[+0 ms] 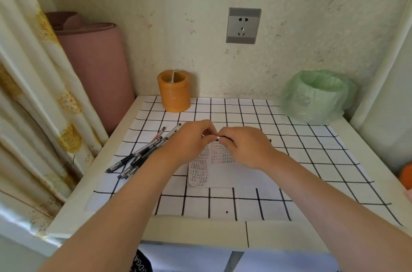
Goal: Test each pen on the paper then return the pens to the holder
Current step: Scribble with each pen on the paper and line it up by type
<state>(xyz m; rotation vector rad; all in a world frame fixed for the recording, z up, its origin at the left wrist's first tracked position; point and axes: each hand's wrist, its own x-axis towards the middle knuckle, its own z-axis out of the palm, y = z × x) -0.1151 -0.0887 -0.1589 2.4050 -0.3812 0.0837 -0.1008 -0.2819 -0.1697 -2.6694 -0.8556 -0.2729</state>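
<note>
Both hands met above the far edge of the paper [223,173]. The left hand [189,140] and right hand [243,146] each pinched one end of a single pen [218,137], fingertips almost touching; most of the pen was hidden.

Judged step: uncapping or recapping, could not tell which.

The other pens [142,153] lay in a loose pile on the counter [189,233], left of the paper. The orange holder [174,93] stood far left by the wall, with no pens showing above its rim.

Note for this step: work straight along the barrel, no twisting. Keep the tip off the fingers. Stay low over the paper. Keep the cap in hand.
</note>
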